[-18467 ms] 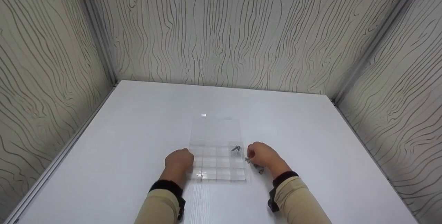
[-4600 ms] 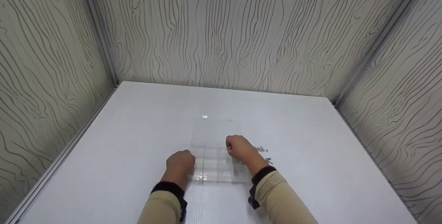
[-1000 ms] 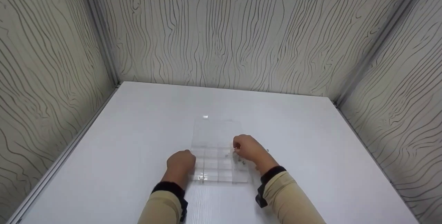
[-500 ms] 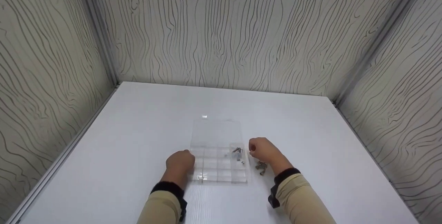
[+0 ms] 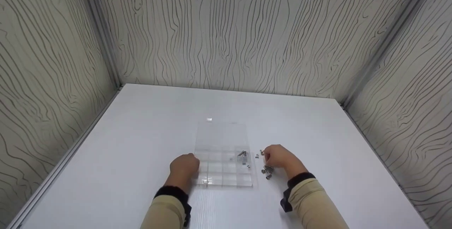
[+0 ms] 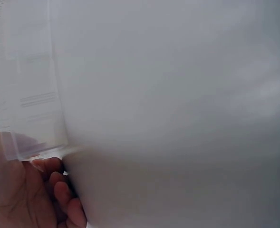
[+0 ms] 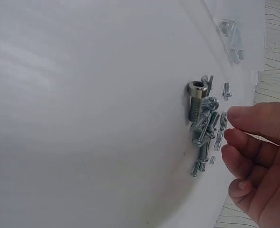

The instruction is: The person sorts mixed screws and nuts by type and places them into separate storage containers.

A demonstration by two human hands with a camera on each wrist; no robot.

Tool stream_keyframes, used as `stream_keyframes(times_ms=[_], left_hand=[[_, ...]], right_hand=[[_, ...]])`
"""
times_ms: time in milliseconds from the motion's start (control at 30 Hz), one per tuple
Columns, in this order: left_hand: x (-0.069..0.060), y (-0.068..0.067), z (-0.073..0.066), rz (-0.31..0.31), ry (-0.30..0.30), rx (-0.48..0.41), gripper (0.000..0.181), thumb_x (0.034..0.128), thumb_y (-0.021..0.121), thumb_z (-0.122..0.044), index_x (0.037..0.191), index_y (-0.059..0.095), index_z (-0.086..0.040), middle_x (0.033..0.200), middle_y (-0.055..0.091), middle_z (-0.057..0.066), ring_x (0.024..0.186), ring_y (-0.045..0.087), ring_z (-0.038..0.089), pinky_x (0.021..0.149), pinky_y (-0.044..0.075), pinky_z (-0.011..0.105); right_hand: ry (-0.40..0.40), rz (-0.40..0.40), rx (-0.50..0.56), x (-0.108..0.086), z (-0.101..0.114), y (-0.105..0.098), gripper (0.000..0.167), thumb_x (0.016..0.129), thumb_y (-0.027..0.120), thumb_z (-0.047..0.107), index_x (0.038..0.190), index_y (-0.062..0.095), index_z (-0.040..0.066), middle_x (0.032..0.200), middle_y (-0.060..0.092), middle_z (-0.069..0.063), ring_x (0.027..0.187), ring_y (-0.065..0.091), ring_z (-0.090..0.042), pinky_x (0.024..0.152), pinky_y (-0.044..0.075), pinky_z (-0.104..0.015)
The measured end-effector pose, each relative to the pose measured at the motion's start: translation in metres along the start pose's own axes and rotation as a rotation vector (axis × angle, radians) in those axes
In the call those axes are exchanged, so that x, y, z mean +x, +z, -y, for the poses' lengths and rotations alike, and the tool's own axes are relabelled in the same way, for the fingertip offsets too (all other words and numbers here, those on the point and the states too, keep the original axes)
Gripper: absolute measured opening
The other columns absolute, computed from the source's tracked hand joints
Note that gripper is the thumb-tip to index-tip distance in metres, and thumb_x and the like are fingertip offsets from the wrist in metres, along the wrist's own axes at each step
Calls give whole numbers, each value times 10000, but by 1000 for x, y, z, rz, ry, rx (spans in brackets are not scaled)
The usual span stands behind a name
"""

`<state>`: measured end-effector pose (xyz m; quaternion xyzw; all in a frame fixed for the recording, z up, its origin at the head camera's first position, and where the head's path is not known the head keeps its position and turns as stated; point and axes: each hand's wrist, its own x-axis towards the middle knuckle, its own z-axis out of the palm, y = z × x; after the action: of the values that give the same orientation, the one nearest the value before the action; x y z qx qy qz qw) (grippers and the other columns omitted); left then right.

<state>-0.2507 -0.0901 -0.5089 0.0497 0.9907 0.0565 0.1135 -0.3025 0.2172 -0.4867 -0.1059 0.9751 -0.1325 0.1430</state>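
Observation:
A clear plastic compartment box (image 5: 227,178) lies on the white table, its transparent lid (image 5: 221,133) folded back. My left hand (image 5: 185,165) holds the box's left edge; in the left wrist view its curled fingers (image 6: 69,202) are at the box's corner. Several screws (image 5: 243,153) lie in the upper right compartment, with tiny metal pieces (image 5: 249,166) just below. Right of the box, my right hand (image 5: 280,156) hovers over loose hardware. In the right wrist view its thumb and fingertips stand apart beside small nuts (image 7: 219,137), with nothing visibly held.
A heap of socket-head screws (image 7: 204,123) lies close to my right hand, between it and me. One short piece (image 5: 257,156) sits near the box's right edge. Wood-patterned panels (image 5: 226,34) enclose the table (image 5: 148,116) at the back and sides.
My right hand has moved from over the box's right compartments to the hardware on the table, uncovering tiny pieces below the screws. My left hand stays at the box's left edge.

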Motion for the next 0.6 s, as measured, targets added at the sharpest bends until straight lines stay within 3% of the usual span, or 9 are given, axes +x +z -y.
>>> stream_keyframes(times_ms=[233,467,600], left_hand=[[1,2,1,2,6,-10,164,739,624,-46,890,686,-63,1018,608,79,885,575,281,713,520,417],[0,-1,1,4,2,-41,251,725,617,-27,967,684,-45,1164,590,95,1005,565,314,768,512,432],[0,0,1,-21,-10,-74,261,701,614,-17,955,672,-30,1085,617,100,944,584,292,732,518,415]], right_hand=[[31,9,9,0,-5,6,156,743,682,23,663,578,107,668,530,-5,642,495,-164,582,452,-286],[30,-4,24,0,-6,11,157,727,690,19,678,564,98,686,530,-9,651,495,-166,593,460,-294],[38,-10,44,-1,-6,12,170,716,697,24,692,549,102,685,529,-12,649,495,-170,588,455,-299]])
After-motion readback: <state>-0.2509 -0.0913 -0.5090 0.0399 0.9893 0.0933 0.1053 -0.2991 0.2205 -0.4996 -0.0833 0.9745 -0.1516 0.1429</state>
